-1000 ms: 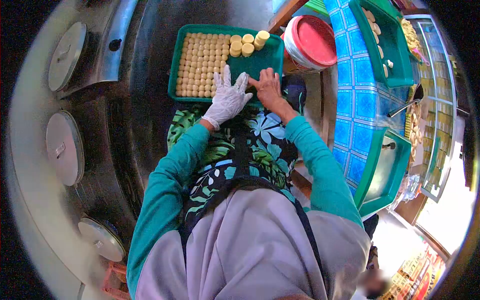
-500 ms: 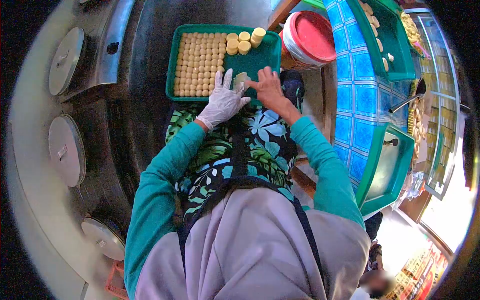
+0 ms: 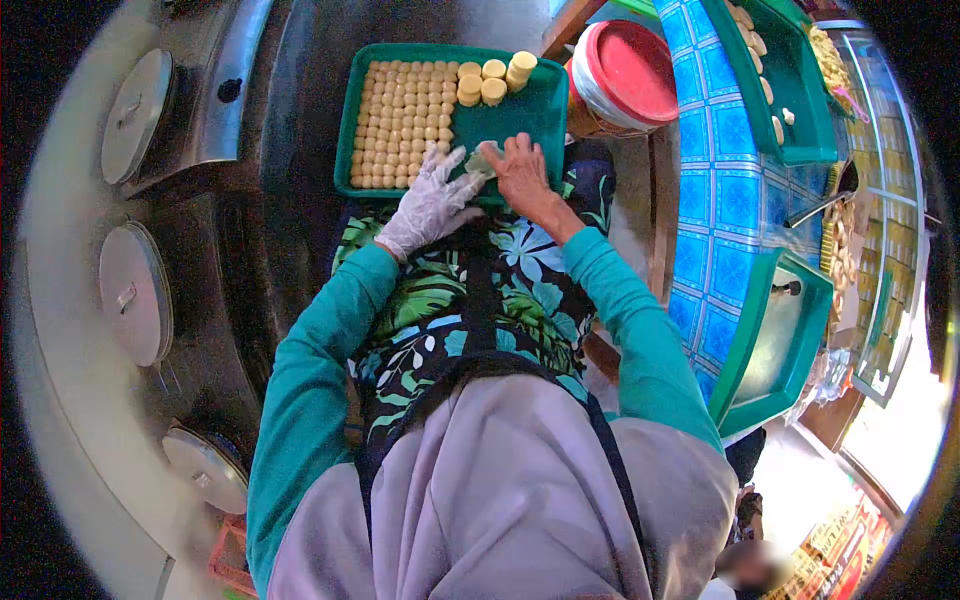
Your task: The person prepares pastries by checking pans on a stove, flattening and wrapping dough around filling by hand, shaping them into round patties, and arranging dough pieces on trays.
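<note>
On my lap rests a green tray (image 3: 510,130). Its left part is packed with rows of small round dough balls (image 3: 400,125); short stacks of round dough discs (image 3: 493,80) stand at the back right. My left hand (image 3: 428,207), in a clear glove, reaches over the near edge with fingers apart, some of them gripping a thin pale piece (image 3: 480,160) that looks like flattened dough. My bare right hand (image 3: 523,178) has its fingertips on the same piece from the right. What lies under the fingers is partly hidden.
To the right, a table with a blue checked cloth (image 3: 700,210) carries a green tray with dough pieces (image 3: 815,120) and another green tray (image 3: 735,400). A red-lidded bucket (image 3: 630,70) stands beyond my tray. Metal lids (image 3: 135,295) line the left side.
My left hand has shifted slightly down and left. My right hand has moved a little left, its fingers now closer over the pale piece. The view has shifted slightly.
</note>
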### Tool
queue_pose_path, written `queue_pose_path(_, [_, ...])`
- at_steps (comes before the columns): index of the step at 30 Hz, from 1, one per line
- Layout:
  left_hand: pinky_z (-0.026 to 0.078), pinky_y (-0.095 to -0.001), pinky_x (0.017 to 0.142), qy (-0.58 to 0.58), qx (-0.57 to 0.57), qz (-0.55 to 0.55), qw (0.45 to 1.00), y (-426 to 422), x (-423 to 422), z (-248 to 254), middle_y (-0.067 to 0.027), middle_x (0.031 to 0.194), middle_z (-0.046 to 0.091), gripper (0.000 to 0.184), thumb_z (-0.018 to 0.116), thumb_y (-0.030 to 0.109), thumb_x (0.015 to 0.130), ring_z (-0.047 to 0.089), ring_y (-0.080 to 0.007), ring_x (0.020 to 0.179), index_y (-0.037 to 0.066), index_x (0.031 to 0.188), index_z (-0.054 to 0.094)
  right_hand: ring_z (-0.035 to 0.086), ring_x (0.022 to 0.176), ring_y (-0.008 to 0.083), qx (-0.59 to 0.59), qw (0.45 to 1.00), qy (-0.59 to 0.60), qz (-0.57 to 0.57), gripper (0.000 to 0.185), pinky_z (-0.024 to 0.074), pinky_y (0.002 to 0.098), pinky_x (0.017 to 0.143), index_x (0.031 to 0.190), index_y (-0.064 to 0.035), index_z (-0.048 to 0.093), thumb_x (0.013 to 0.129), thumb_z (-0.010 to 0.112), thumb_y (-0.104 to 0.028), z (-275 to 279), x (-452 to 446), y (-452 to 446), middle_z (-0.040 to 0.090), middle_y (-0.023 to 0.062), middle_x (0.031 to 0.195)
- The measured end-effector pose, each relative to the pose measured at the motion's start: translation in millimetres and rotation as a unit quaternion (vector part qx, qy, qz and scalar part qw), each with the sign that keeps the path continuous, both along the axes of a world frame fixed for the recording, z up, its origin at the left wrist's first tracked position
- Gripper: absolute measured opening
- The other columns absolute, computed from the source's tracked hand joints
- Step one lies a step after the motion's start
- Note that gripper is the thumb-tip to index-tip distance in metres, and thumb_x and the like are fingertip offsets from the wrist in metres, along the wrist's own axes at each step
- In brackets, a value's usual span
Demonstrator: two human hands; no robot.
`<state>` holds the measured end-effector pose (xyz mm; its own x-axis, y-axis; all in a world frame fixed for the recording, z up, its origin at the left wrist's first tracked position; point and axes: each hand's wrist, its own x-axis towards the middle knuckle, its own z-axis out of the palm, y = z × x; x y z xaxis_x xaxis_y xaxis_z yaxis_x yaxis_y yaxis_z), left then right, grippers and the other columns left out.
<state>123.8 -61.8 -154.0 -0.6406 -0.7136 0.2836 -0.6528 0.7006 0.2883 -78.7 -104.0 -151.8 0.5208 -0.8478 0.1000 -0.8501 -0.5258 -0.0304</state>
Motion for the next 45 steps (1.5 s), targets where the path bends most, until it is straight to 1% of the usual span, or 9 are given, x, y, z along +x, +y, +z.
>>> queue_pose_path(2, [0.030, -0.0531, 0.108, 0.018, -0.015, 0.003, 1.000, 4, -1, -10, -0.0035, 0.112, 0.059, 0.046, 0.067, 0.025, 0.079, 0.047, -0.0267, 0.119, 0.014, 0.122, 0.058, 0.046, 0.092, 0.0291, -0.010, 1.000, 0.026, 0.010, 0.042, 0.0380, 0.0422, 0.069, 0.115, -0.0240, 0.064, 0.077, 0.053, -0.009, -2, 1, -2, 0.051, 0.0118, 0.091])
queue_pose_path(15, [0.035, -0.0517, 0.105, 0.029, -0.038, -0.064, 0.997, -10, 21, -4, -0.0113, 0.108, 0.057, 0.040, 0.066, 0.017, 0.073, 0.048, -0.0332, 0.113, 0.009, 0.112, 0.060, 0.048, 0.094, 0.0327, 0.034, 0.998, -0.045, -0.024, 0.041, 0.0422, 0.0463, 0.072, 0.120, -0.0216, 0.061, 0.080, 0.054, -0.013, -15, 14, 1, 0.053, 0.0154, 0.095])
queue_pose_path(23, [0.034, -0.0501, 0.105, 0.002, 0.000, 0.001, 1.000, -14, 44, -5, -0.0085, 0.103, 0.064, 0.044, 0.064, 0.031, 0.083, 0.049, -0.0334, 0.112, 0.011, 0.122, 0.059, 0.046, 0.096, 0.0344, 0.053, 0.998, -0.043, -0.014, 0.047, 0.0420, 0.0461, 0.074, 0.123, -0.0201, 0.058, 0.078, 0.057, -0.010, -7, 20, -3, 0.053, 0.0162, 0.098])
queue_pose_path(25, [0.028, -0.0524, 0.108, -0.007, 0.022, 0.009, 1.000, -12, 41, -3, -0.0080, 0.117, 0.061, 0.051, 0.058, 0.042, 0.087, 0.044, -0.0358, 0.121, 0.011, 0.128, 0.055, 0.047, 0.091, 0.0312, 0.076, 0.994, -0.073, -0.043, 0.048, 0.0417, 0.0428, 0.073, 0.123, -0.0243, 0.060, 0.079, 0.051, -0.007, -6, 16, -7, 0.050, 0.0131, 0.091])
queue_pose_path(28, [0.012, -0.0645, 0.109, -0.094, 0.014, 0.092, 0.991, -14, 14, 14, -0.0093, 0.142, 0.043, 0.067, 0.049, 0.056, 0.087, 0.017, -0.0457, 0.138, 0.011, 0.137, 0.046, 0.047, 0.089, 0.0305, 0.004, 0.998, -0.051, -0.039, 0.049, 0.0415, 0.0416, 0.071, 0.123, -0.0256, 0.060, 0.079, 0.052, -0.007, -17, 12, -1, 0.050, 0.0127, 0.090])
queue_pose_path(39, [0.008, -0.0676, 0.107, -0.109, 0.030, 0.099, 0.989, -7, -12, 5, -0.0025, 0.139, 0.049, 0.067, 0.034, 0.061, 0.091, 0.015, -0.0451, 0.139, 0.012, 0.133, 0.052, 0.046, 0.088, 0.0284, 0.001, 0.999, 0.018, 0.039, 0.045, 0.0379, 0.0431, 0.069, 0.118, -0.0263, 0.062, 0.077, 0.055, -0.009, -3, -2, 15, 0.050, 0.0102, 0.087])
queue_pose_path(41, [0.009, -0.0668, 0.108, -0.091, 0.064, 0.114, 0.987, -5, -15, 9, -0.0056, 0.137, 0.051, 0.065, 0.034, 0.060, 0.092, 0.020, -0.0444, 0.138, 0.011, 0.129, 0.055, 0.046, 0.088, 0.0282, 0.014, 0.997, 0.055, 0.055, 0.044, 0.0378, 0.0435, 0.069, 0.118, -0.0266, 0.062, 0.077, 0.055, -0.010, 0, -3, 23, 0.050, 0.0103, 0.088])
queue_pose_path(43, [0.010, -0.0665, 0.108, -0.204, 0.062, 0.092, 0.973, -14, -21, 24, -0.0088, 0.134, 0.052, 0.065, 0.034, 0.060, 0.092, 0.025, -0.0449, 0.136, 0.011, 0.131, 0.052, 0.046, 0.092, 0.0280, 0.020, 0.997, 0.057, 0.050, 0.040, 0.0383, 0.0461, 0.072, 0.113, -0.0249, 0.064, 0.076, 0.058, -0.012, 6, -3, 18, 0.052, 0.0098, 0.090])
queue_pose_path(45, [0.011, -0.0669, 0.107, -0.147, 0.014, 0.088, 0.985, -15, -22, 6, -0.0122, 0.131, 0.054, 0.064, 0.033, 0.059, 0.093, 0.029, -0.0459, 0.134, 0.013, 0.135, 0.049, 0.048, 0.092, 0.0293, 0.054, 0.995, 0.067, 0.049, 0.030, 0.0391, 0.0469, 0.074, 0.105, -0.0206, 0.066, 0.076, 0.058, -0.013, 21, -2, 10, 0.054, 0.0109, 0.088])
